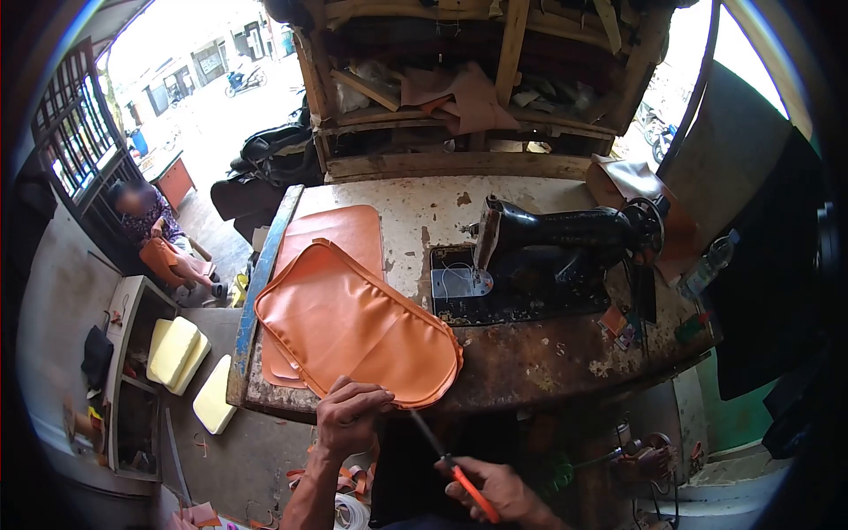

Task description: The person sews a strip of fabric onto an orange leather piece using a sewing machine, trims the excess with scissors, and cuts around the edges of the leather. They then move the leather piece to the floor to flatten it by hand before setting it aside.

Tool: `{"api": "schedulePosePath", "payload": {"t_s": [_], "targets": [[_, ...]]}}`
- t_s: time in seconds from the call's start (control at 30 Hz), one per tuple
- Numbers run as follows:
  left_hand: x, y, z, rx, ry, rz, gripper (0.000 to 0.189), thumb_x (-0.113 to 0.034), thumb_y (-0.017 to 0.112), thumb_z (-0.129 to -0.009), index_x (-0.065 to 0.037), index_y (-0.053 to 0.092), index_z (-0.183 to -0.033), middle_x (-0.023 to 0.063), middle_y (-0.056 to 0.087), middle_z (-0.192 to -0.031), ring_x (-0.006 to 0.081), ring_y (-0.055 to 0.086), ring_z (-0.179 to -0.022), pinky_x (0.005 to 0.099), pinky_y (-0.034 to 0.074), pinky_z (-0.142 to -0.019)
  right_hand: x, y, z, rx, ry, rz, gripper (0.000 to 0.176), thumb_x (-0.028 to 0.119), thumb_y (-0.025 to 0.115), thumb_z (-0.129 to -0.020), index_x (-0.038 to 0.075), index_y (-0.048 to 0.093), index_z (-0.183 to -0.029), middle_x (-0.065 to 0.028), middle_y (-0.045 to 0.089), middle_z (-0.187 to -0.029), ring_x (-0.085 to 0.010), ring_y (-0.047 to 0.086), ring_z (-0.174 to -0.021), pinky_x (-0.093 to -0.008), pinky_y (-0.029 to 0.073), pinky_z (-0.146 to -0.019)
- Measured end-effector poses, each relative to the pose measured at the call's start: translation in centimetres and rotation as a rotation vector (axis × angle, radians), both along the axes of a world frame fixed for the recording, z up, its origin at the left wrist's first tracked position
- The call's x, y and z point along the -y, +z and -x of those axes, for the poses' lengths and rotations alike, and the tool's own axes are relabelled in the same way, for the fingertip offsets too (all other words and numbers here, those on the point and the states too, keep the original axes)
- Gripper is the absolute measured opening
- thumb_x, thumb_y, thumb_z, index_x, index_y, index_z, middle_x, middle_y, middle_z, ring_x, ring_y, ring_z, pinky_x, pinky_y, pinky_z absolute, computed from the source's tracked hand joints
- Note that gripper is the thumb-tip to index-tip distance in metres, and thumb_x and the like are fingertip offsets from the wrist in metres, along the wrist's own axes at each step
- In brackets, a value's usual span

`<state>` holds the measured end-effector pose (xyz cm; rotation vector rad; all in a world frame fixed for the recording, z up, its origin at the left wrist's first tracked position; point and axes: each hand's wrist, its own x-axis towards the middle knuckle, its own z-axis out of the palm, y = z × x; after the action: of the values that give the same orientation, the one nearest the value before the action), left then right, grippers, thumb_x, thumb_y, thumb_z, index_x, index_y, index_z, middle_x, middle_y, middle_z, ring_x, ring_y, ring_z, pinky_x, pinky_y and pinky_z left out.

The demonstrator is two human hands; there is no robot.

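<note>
An orange leather-like cover, rounded at its ends and edged with a raised seam, lies on the sewing table and hangs slightly over its front edge. My left hand pinches the near edge of this cover. Just below and to the right, my right hand grips orange-handled scissors. Their blurred metal blade points up toward the cover's near edge. Beneath the cover are flat orange sheets. A black sewing machine stands to the right, with white thread by its needle plate.
Yellow foam pads lie at left beside a low cabinet. A seated person holds orange material farther back. Behind the table stands a wooden shelf; a plastic bottle is at right. Orange scraps lie below.
</note>
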<state>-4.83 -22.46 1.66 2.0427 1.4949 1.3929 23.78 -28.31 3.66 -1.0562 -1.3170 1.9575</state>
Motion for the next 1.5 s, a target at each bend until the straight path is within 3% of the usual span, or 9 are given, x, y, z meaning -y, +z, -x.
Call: {"api": "schedulePosePath", "payload": {"t_s": [0.03,0.1,0.27,0.47,0.53,0.63,0.8,1.4,1.5], "targets": [[0.1,0.0,0.2,0.001,0.005,-0.001,0.024,0.000,0.085,-0.072,-0.008,0.083,-0.095,0.0065,0.080,-0.091,0.0212,0.072,-0.082,0.0336,0.055,-0.076,-0.3,0.1,-0.7,0.342,-0.034,-0.492,0.058,0.035,0.082,-0.094,0.003,0.064,-0.138,-0.0036,0.062,-0.074,-0.0128,0.062,-0.061,-0.0356,0.056,-0.058],[0.4,0.1,0.8,0.035,0.003,0.036,0.025,-0.001,0.085,-0.071,-0.009,0.083,-0.094,0.0057,0.080,-0.093,0.0212,0.073,-0.083,0.0358,0.055,-0.081,-3.1,1.5,-2.4,0.742,-0.147,-0.765,0.063,0.037,0.090,-0.082,0.007,0.069,-0.133,-0.0120,0.068,-0.078,-0.0245,0.070,-0.068,-0.0395,0.056,-0.063],[0.8,0.9,1.2,0.027,-0.001,0.018,0.024,-0.001,0.085,-0.072,-0.010,0.083,-0.094,0.0055,0.080,-0.092,0.0206,0.073,-0.085,0.0349,0.053,-0.083,-9.1,3.2,-4.4,1.283,-0.224,-0.880,0.055,0.017,0.078,-0.087,0.001,0.062,-0.138,-0.0221,0.063,-0.124,-0.0388,0.061,-0.117,-0.0495,0.051,-0.098],[1.2,3.1,0.8,0.012,0.005,0.009,0.022,0.000,0.084,-0.073,-0.008,0.083,-0.093,0.0053,0.079,-0.090,0.0208,0.072,-0.084,0.0350,0.054,-0.082,-8.6,4.9,5.1,0.821,-0.053,-1.408,0.049,0.023,0.072,-0.094,0.007,0.063,-0.139,-0.0180,0.056,-0.142,-0.0366,0.048,-0.141,-0.0598,0.031,-0.122],[1.3,4.0,0.6,-0.003,0.004,0.002,0.023,0.000,0.084,-0.072,-0.009,0.083,-0.094,0.0046,0.079,-0.088,0.0209,0.071,-0.082,0.0356,0.054,-0.082,-8.3,4.4,7.7,0.692,-0.068,-1.379,0.041,0.025,0.076,-0.093,0.008,0.069,-0.130,-0.0120,0.067,-0.128,-0.0314,0.060,-0.130,-0.0576,0.035,-0.121],[1.5,5.5,1.1,0.013,0.060,-0.029,0.023,-0.004,0.085,-0.075,-0.011,0.084,-0.096,0.0040,0.076,-0.087,0.0205,0.069,-0.081,0.0358,0.052,-0.076,-9.0,2.3,9.2,0.506,-0.083,-1.344,0.019,0.017,0.079,-0.089,0.009,0.075,-0.106,-0.0045,0.071,-0.087,-0.0247,0.072,-0.089,-0.0470,0.055,-0.099],[4.4,6.0,3.5,0.143,-0.227,0.412,0.014,-0.013,0.085,-0.084,-0.006,0.083,-0.096,0.0060,0.068,-0.077,0.0193,0.064,-0.071,0.0312,0.050,-0.064,-10.0,3.3,5.8,0.324,0.258,-1.351,0.019,0.018,0.081,-0.086,0.012,0.074,-0.102,-0.0048,0.068,-0.083,-0.0245,0.069,-0.083,-0.0384,0.055,-0.074],[7.6,11.8,7.7,0.534,-0.179,0.203,0.020,-0.010,0.079,-0.087,0.007,0.069,-0.081,0.0116,0.066,-0.080,0.0207,0.061,-0.078,0.0342,0.047,-0.075,-8.9,9.0,-1.3,0.222,0.457,-1.204,0.015,0.019,0.079,-0.091,0.009,0.072,-0.100,-0.0024,0.071,-0.097,-0.0233,0.070,-0.099,-0.0441,0.049,-0.107],[7.0,13.0,8.1,0.678,-0.208,0.223,0.040,-0.032,0.080,-0.092,0.004,0.070,-0.078,0.0120,0.066,-0.079,0.0227,0.061,-0.076,0.0360,0.048,-0.073,-9.4,9.5,-0.9,0.134,0.456,-1.127,0.015,0.017,0.076,-0.095,0.008,0.069,-0.106,-0.0042,0.070,-0.103,-0.0256,0.068,-0.104,-0.0453,0.046,-0.110]]}}
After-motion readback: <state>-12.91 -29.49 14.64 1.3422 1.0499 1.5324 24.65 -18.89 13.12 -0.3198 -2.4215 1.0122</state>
